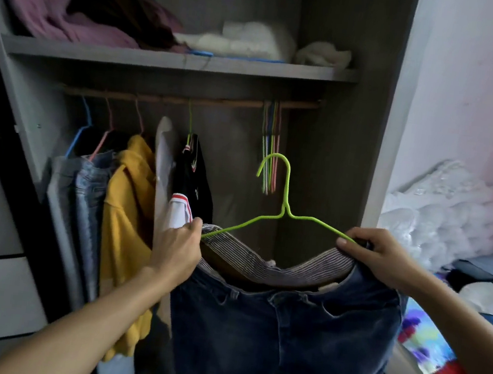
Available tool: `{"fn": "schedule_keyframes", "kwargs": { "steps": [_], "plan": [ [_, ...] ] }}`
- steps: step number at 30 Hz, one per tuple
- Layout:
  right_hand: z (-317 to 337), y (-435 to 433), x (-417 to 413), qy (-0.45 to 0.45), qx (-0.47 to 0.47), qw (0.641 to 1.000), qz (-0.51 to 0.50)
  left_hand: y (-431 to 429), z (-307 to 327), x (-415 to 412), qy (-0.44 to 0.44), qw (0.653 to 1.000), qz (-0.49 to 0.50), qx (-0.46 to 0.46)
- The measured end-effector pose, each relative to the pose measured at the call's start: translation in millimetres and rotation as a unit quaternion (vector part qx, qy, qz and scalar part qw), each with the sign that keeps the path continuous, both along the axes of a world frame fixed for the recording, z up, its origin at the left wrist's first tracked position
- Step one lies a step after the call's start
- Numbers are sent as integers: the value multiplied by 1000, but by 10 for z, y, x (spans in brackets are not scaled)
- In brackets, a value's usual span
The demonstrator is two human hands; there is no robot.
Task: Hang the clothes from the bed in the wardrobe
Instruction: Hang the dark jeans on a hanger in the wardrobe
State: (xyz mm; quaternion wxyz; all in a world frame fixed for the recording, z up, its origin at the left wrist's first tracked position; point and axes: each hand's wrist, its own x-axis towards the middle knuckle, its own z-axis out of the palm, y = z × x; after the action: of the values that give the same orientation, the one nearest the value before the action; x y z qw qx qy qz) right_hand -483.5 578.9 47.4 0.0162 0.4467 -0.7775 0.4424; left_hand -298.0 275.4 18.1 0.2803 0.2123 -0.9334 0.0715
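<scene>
Left hand: lower centre-left of the frame; its fingers are curled, gripping the left end of the jeans' waistband, where the hanger's left arm ends beside the fingertips.
Right hand: centre right; its thumb lies on top of the hanger's right arm, and its fingers are curled round the waistband's right end.
Jeans: one dark blue pair, hanging between the two hands in the lower centre, with the striped waistband lining sagging open.
Green hanger: one, upright above the waistband with its hook free in the air; its bottom bar is hidden.
Bed: right edge, with a patterned sheet and white bedding piled behind.
Rail: centre, across the wardrobe; it carries four loaded hooks (one blue, two pink, one green), among them denim and a yellow hoodie.
Empty hangers: one bunch at the rail's right end; the count is unclear.
Shelf: upper frame, holding four heaps: pink, dark, white and cream.
</scene>
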Motion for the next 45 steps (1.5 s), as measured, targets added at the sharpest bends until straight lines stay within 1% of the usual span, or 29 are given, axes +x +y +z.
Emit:
{"fn": "schedule_keyframes", "kwargs": {
  "steps": [1, 2, 3, 4, 5, 6, 7, 10, 12, 17, 19, 21, 26, 29, 32, 34, 36, 39, 45],
  "plan": [
    [8, 10, 29, -23, -11, 1000, -1, -20, -21, -68, 44, 998, -24, 46],
    [11, 19, 53, -47, -23, 999, -8, -71, -33, -144, 81, 988, -58, 114],
    [19, 24, 74, -71, -39, 997, -17, -121, -18, -204, 105, 970, -95, 196],
    [31, 26, 97, -89, -54, 994, -31, -184, -7, -258, 112, 945, -127, 278],
    [37, 31, 108, -104, -70, 991, -47, -256, 2, -289, 110, 921, -151, 341],
    [53, 38, 131, -120, -88, 987, -65, -345, 1, -306, 107, 907, -163, 374],
    [72, 49, 165, -141, -107, 981, -80, -445, -17, -305, 97, 906, -162, 379],
    [168, 67, 308, -205, -135, 963, -110, -769, -154, -251, 52, 938, -101, 327],
    [250, -4, 446, -244, -139, 953, -113, -931, -198, -206, 41, 948, -72, 308],
    [535, -557, 680, -334, -170, 920, -115, -1122, -102, -102, 35, 962, -74, 261],
    [681, -845, 696, -356, -176, 912, -100, -1210, -33, -46, 31, 965, -78, 247],
    [793, -1155, 674, -354, -176, 915, -77, -1301, 42, 6, 26, 970, -79, 229],
    [999, -2055, 463, -326, -161, 930, -60, -1431, 221, 60, 24, 986, -14, 166],
    [1120, -2610, 254, -307, -169, 934, -72, -1463, 369, 39, 19, 992, -11, 123],
    [1200, -3130, -73, -282, -190, 936, -87, -1526, 495, 1, 35, 997, -2, 73],
    [1204, -3438, -335, -271, -188, 940, -91, -1613, 554, -45, 41, 997, 13, 56],
    [1174, -3697, -531, -260, -184, 943, -93, -1718, 592, -103, 37, 998, 28, 42],
    [1064, -4014, -695, -243, -177, 949, -97, -1840, 593, -177, 37, 997, 39, 51],
    [492, -4423, -755, -240, -148, 955, -92, -2026, 498, -241, 36, 997, 50, 36]
  ]
}}
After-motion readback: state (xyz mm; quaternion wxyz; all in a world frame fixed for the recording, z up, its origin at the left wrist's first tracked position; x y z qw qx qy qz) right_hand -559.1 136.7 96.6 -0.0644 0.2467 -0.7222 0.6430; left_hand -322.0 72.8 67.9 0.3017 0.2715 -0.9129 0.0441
